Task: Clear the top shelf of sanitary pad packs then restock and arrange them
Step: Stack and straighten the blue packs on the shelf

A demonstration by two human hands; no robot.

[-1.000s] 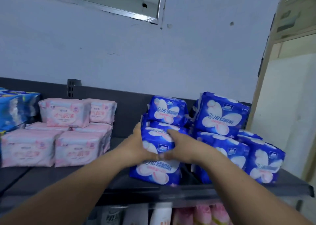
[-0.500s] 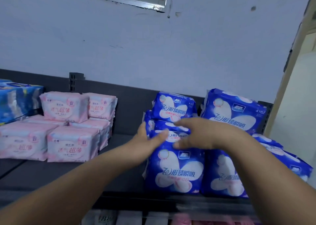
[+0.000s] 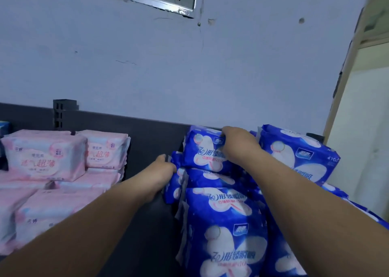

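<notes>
Blue sanitary pad packs are stacked on the right of the dark top shelf (image 3: 145, 230). My right hand (image 3: 237, 142) grips the top edge of the upper blue pack (image 3: 202, 152) at the back of the stack. My left hand (image 3: 160, 171) presses against the left side of the blue packs beneath it, fingers partly hidden behind them. A front blue pack (image 3: 227, 230) stands upright close to the camera. Another blue pack (image 3: 299, 152) sits to the right, behind my right forearm.
Pink pad packs (image 3: 46, 159) are stacked in two layers on the left of the shelf. A bare strip of shelf lies between the pink and blue stacks. The dark back panel (image 3: 151, 133) and a wall rise behind; a door frame (image 3: 345, 87) stands at the right.
Both hands left the front blue pack and reached further back; the right hand rose onto the upper pack, the left moved to the stack's left side. The view moved closer.
</notes>
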